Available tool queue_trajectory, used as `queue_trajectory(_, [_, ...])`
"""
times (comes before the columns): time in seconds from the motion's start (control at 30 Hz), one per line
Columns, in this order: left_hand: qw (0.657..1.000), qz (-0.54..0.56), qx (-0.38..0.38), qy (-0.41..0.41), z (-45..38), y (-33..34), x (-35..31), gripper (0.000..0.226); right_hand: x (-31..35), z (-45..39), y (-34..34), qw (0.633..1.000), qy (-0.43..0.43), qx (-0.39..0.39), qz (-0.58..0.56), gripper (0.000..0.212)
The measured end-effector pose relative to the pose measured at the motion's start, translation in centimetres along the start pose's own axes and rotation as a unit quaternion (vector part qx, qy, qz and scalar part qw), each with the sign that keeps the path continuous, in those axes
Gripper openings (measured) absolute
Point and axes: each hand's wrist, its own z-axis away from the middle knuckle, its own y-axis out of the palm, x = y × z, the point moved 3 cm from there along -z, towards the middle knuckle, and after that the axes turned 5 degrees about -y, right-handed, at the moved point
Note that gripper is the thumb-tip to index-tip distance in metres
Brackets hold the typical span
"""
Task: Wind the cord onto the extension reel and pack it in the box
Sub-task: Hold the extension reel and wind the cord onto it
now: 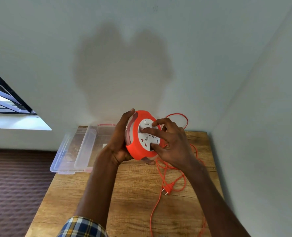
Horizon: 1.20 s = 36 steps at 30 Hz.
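An orange extension reel (138,151) with a white socket face is held up above the wooden table (128,194). My left hand (119,142) grips its left rim and back. The fingers of my right hand (169,142) press on the white socket face. Loose orange cord (159,194) lies in loops on the table to the right and runs off the front edge. Its orange plug (168,187) rests on the table below my right wrist. A clear plastic box (88,144) stands open at the table's far left, partly hidden by my left hand.
The box's clear lid (64,151) lies beside it, overhanging the table's left edge. White walls close in behind and on the right. A window (3,100) is at the left, with dark patterned flooring (16,185) below.
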Motion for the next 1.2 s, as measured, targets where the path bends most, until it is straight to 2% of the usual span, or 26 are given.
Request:
queue_trajectory(0.13, [0.999,-0.022,-0.022,0.018,0.0,0.4,-0.4,0.079,0.3,0.4,0.2,1.000,0.018,-0.004,0.025,0.059])
queue_trajectory(0.23, [0.998,-0.032,-0.035,0.051,-0.3,0.9,-0.2,0.072,0.6,0.3,0.2,0.986,0.133,-0.066,-0.079,0.060])
queue_trajectory(0.3, [0.995,-0.057,-0.045,0.063,-0.6,1.3,0.0,0.073,1.1,0.0,0.9,0.940,0.261,-0.107,-0.193,0.054])
queue_trajectory(0.33, [0.994,-0.075,-0.051,0.066,-0.8,1.3,0.1,0.073,1.2,-0.2,1.3,0.905,0.321,-0.111,-0.257,0.050])
queue_trajectory(0.37, [0.993,-0.088,-0.053,0.066,-0.8,1.5,0.1,0.073,1.2,-0.2,1.5,0.871,0.368,-0.108,-0.308,0.048])
queue_trajectory(0.4, [0.993,-0.090,-0.050,0.063,-0.8,1.4,0.2,0.072,1.1,-0.3,1.4,0.855,0.387,-0.097,-0.332,0.048])
queue_trajectory(0.43, [0.994,-0.084,-0.044,0.058,-0.8,1.3,0.2,0.073,0.9,-0.3,1.0,0.864,0.374,-0.083,-0.325,0.048])
queue_trajectory(0.5, [0.996,-0.056,-0.027,0.056,-0.7,1.0,0.1,0.075,0.3,-0.2,0.1,0.922,0.300,-0.069,-0.235,0.041])
queue_trajectory(0.6, [0.999,-0.016,-0.005,0.047,-0.6,0.6,-0.1,0.075,-0.4,0.0,-0.7,0.984,0.132,-0.048,-0.111,0.042])
queue_trajectory(0.67, [1.000,0.003,0.016,0.027,-0.5,0.4,0.0,0.077,-0.5,0.3,-0.4,0.994,0.040,-0.009,-0.098,0.046])
queue_trajectory(0.73, [0.999,0.014,0.026,0.013,-0.4,0.1,0.1,0.081,-0.5,0.5,-0.5,0.995,0.019,0.029,-0.098,0.048])
queue_trajectory(0.83, [0.999,0.025,0.028,0.008,-0.6,-0.5,0.4,0.080,0.2,0.4,-0.4,0.996,0.036,0.075,-0.035,0.058])
queue_trajectory(0.9, [0.999,0.018,0.030,0.004,-0.8,-0.7,0.7,0.081,0.5,0.1,-0.6,0.995,0.082,0.058,-0.008,0.061])
queue_trajectory(1.0, [0.998,0.047,0.033,0.022,-1.1,-0.4,1.0,0.080,1.3,0.1,-0.5,0.980,0.181,-0.040,-0.070,0.063])
queue_trajectory(1.07, [0.997,0.058,0.011,0.045,-1.4,-0.3,1.1,0.073,2.1,0.0,0.5,0.967,0.226,-0.092,-0.071,0.060])
queue_trajectory(1.17, [0.998,0.030,-0.011,0.051,-1.7,-0.4,1.2,0.072,1.8,-0.4,1.8,0.916,0.349,-0.085,-0.182,0.058])
queue_trajectory(1.2, [0.999,0.020,-0.014,0.045,-1.6,-0.4,1.3,0.074,1.7,-0.5,1.7,0.910,0.364,-0.067,-0.187,0.060])
